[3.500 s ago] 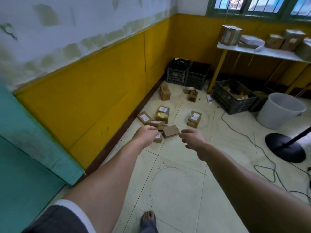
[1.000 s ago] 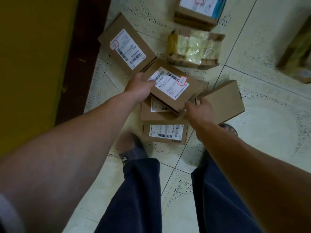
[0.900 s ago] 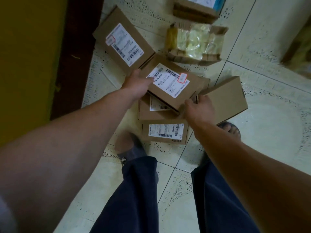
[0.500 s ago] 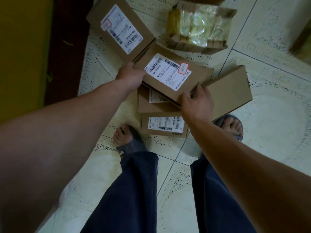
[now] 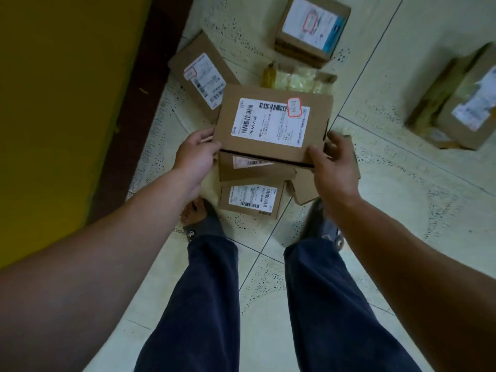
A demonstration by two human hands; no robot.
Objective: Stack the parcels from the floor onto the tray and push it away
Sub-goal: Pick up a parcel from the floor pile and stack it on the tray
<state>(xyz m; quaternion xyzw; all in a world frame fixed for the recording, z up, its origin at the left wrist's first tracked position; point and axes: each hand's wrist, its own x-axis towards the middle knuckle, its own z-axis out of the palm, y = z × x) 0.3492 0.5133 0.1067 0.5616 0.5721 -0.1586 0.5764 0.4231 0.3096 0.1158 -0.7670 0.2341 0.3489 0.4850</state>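
Note:
A flat brown labelled parcel (image 5: 273, 124) is held level between both hands above the floor. My left hand (image 5: 194, 157) grips its left near corner and my right hand (image 5: 334, 162) grips its right near corner. Directly below it lie a second labelled parcel (image 5: 252, 167), a third parcel (image 5: 251, 198) near my feet, and a plain brown parcel (image 5: 306, 187) partly hidden by my right hand. Another labelled parcel (image 5: 200, 76) lies by the wall. No tray is in view.
A parcel wrapped in yellowish film (image 5: 298, 79) and a box with a blue-edged label (image 5: 312, 25) lie farther out. More parcels (image 5: 461, 103) sit at the right. A yellow wall with a dark skirting board (image 5: 139, 108) runs along the left. My feet stand on pale floor tiles.
Both hands have lifted the top labelled parcel off the pile and turned it square to me. The head has risen, so more of the floor shows.

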